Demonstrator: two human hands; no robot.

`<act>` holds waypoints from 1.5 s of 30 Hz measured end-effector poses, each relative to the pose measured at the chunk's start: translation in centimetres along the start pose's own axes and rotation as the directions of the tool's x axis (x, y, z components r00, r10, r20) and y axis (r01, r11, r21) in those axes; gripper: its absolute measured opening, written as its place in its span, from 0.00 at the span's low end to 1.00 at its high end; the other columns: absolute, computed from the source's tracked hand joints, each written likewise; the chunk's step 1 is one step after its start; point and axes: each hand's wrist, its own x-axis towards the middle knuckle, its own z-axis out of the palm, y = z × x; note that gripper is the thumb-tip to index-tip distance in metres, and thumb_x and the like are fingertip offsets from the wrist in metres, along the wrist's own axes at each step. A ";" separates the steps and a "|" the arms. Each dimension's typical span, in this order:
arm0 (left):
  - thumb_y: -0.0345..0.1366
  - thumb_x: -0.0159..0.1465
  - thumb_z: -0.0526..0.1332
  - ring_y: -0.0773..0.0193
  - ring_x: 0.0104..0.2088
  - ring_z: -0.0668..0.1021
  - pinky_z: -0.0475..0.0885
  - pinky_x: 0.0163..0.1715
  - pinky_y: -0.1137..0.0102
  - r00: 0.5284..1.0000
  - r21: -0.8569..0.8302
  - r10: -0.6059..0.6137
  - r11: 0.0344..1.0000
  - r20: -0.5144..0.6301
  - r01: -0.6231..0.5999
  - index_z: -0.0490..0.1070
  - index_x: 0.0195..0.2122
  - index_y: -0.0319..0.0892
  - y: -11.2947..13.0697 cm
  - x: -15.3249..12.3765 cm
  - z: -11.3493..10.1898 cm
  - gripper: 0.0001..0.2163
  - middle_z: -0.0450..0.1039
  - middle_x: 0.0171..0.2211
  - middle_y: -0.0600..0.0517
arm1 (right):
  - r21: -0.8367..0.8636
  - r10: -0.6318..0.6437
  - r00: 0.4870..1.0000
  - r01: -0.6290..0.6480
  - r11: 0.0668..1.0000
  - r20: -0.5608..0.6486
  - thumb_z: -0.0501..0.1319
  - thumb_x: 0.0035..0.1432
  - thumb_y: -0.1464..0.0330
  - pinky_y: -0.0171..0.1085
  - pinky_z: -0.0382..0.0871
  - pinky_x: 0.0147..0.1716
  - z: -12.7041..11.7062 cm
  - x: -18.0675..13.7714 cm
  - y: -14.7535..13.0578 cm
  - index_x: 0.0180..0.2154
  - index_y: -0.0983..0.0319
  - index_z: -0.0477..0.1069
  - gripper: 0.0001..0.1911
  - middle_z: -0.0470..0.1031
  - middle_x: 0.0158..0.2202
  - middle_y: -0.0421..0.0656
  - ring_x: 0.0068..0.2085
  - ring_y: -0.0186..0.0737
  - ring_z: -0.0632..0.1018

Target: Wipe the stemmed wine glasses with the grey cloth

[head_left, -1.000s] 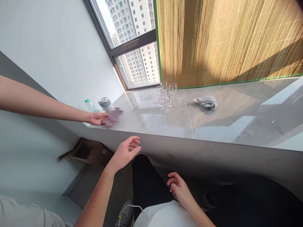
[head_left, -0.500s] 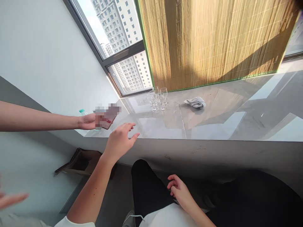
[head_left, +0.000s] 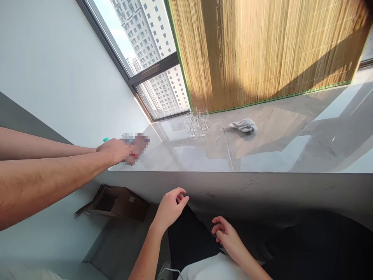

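Note:
My left hand (head_left: pixel 171 207) hovers above my knee, in front of the ledge's front edge. It holds nothing; the fingers are loosely bent, with the thumb a little apart. Over my lap, my right hand (head_left: pixel 229 234) is also without anything, its fingers half curled and spread apart. Several stemmed glasses (head_left: pixel 203 123) stand close together on the ledge (head_left: pixel 201 155) near the window. To their right lies a crumpled grey cloth (head_left: pixel 244 125). Neither hand touches these things.
Another person's two arms reach in from the left, hands (head_left: pixel 115 151) at a blurred-out object (head_left: pixel 138 147) over the ledge. A teal cap (head_left: pixel 105 139) shows behind them. A cardboard box (head_left: pixel 125 202) sits below the ledge. A bamboo blind (head_left: pixel 262 50) covers part of the window.
My left hand has drawn back from above the ledge, down and right toward my lap. The other person's second hand has come to the blurred object. My right hand has barely moved.

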 end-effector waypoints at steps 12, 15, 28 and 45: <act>0.49 0.59 0.59 0.72 0.20 0.72 0.52 0.16 0.78 0.879 -0.519 -0.392 0.709 0.271 0.477 0.69 0.39 0.40 -14.6 -2.5 11.9 0.17 0.69 0.28 0.54 | -0.046 0.042 0.998 -0.040 0.998 0.044 0.54 0.39 0.69 0.35 0.63 0.27 0.2 0.2 0.5 0.37 0.58 0.67 0.17 0.70 0.28 0.38 0.26 0.35 0.69; 0.49 0.59 0.59 0.71 0.20 0.73 0.53 0.15 0.78 0.892 -0.497 -0.376 0.740 0.252 0.452 0.68 0.39 0.40 -14.4 -2.2 11.7 0.16 0.68 0.28 0.54 | -0.080 0.054 0.996 -0.048 0.996 0.077 0.54 0.40 0.69 0.35 0.64 0.28 0.1 0.0 0.3 0.37 0.59 0.66 0.17 0.70 0.28 0.38 0.26 0.35 0.69; 0.49 0.56 0.62 0.66 0.29 0.75 0.65 0.19 0.76 0.874 -0.350 -0.381 0.808 0.303 0.474 0.70 0.42 0.40 -10.2 -1.1 9.3 0.19 0.70 0.35 0.49 | -0.256 -0.249 0.966 0.259 0.932 0.071 0.53 0.55 0.72 0.35 0.65 0.32 -1.9 -2.2 -6.7 0.43 0.59 0.68 0.13 0.73 0.35 0.41 0.33 0.36 0.73; 0.45 0.52 0.66 0.67 0.28 0.75 0.67 0.22 0.74 0.963 -0.523 -0.088 0.850 -0.255 -0.060 0.72 0.43 0.40 9.0 21.4 2.1 0.20 0.74 0.38 0.48 | -0.935 -0.599 0.719 -0.263 0.235 -0.353 0.58 0.61 0.59 0.41 0.66 0.36 -14.0 15.6 -35.2 0.57 0.60 0.64 0.24 0.66 0.54 0.55 0.51 0.54 0.70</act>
